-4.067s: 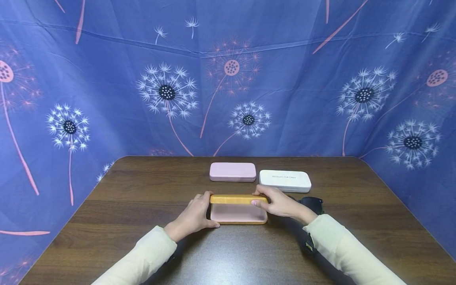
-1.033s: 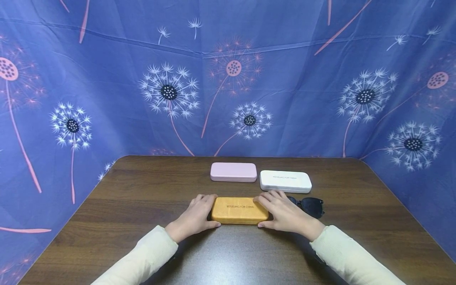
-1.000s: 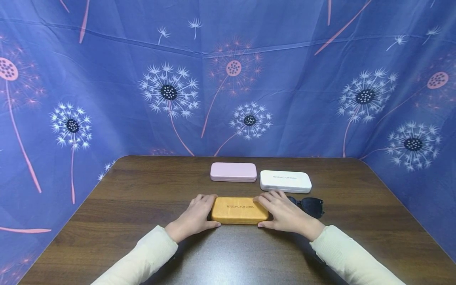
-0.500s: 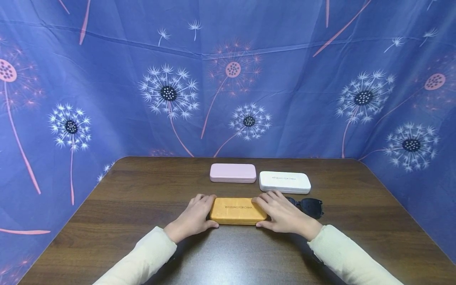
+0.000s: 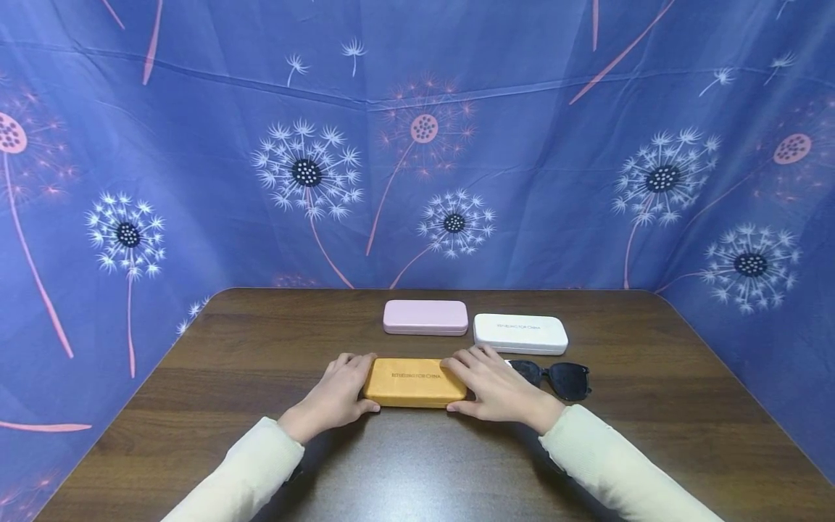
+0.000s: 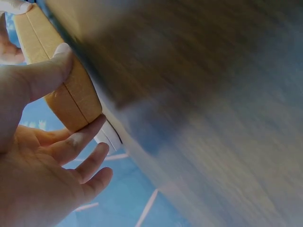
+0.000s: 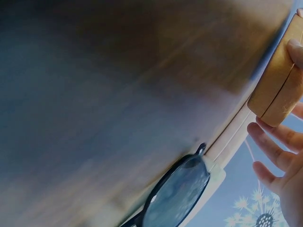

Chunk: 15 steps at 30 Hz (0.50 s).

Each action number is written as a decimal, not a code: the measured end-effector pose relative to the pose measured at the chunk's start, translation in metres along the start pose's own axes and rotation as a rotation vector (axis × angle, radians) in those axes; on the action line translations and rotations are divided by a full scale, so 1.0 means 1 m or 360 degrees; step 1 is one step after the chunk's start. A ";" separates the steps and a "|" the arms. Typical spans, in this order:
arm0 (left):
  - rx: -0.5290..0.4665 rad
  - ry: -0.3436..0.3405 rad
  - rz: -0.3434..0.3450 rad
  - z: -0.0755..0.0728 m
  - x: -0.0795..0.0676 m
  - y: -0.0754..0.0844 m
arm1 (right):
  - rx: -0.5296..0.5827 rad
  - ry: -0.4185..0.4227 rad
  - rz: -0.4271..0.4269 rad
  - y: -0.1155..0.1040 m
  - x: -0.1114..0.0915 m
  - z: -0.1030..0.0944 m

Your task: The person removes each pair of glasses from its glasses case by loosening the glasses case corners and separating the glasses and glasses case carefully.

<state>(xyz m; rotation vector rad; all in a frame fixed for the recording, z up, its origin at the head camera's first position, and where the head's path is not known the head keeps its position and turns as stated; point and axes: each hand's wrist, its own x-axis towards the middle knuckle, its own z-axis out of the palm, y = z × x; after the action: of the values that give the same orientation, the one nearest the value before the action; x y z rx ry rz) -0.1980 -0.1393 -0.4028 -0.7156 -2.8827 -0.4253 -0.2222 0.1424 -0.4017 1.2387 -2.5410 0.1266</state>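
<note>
A yellow glasses case [image 5: 414, 390] with dark lettering on its lid is closed, its long side toward me. Its left end is gripped by my left hand [image 5: 331, 393], thumb on the near side and fingers at the far side. My right hand [image 5: 491, 388] holds the other end in the same way. In the left wrist view, the thumb presses across the seam of the yellow case [image 6: 78, 101], while the lower fingers stay off it. The right wrist view shows its other end [image 7: 277, 90] above the right fingers. Whether the case touches the table cannot be told.
Behind the hands lie a pink glasses case [image 5: 425, 317] and a white glasses case [image 5: 520, 335], both closed. Black sunglasses [image 5: 569, 380] rest right of the right hand, in front of the white case. A blue dandelion-print cloth [image 5: 554, 145] hangs beyond the brown table [image 5: 261, 341].
Some four seconds ago the yellow case's lid was partly raised, its pink lining showing; it is now down. In the last half second both hands have moved left with the case, uncovering more of the sunglasses.
</note>
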 end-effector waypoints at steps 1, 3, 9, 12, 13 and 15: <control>-0.0001 0.0000 -0.0007 -0.001 -0.001 -0.002 | -0.0004 -0.0001 -0.0009 -0.001 0.002 0.001; -0.0004 0.0003 -0.0020 -0.002 -0.003 -0.005 | -0.0008 -0.0008 -0.0023 -0.003 0.007 0.002; -0.0010 0.0003 -0.0057 -0.009 -0.009 -0.015 | -0.0057 -0.0033 -0.0060 -0.009 0.021 0.007; -0.0009 0.0000 -0.0075 -0.012 -0.011 -0.021 | -0.0076 -0.0042 -0.0071 -0.013 0.029 0.009; -0.0006 -0.0001 -0.0078 -0.013 -0.013 -0.023 | -0.0078 -0.0045 -0.0075 -0.014 0.031 0.010; 0.0007 -0.0002 -0.0084 -0.015 -0.015 -0.028 | -0.0072 -0.0054 -0.0079 -0.017 0.036 0.011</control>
<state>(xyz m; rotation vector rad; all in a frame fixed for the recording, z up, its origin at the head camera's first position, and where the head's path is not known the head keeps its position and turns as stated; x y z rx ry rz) -0.1973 -0.1737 -0.3976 -0.6405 -2.9085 -0.4245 -0.2328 0.1024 -0.4015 1.2962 -2.5248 0.0373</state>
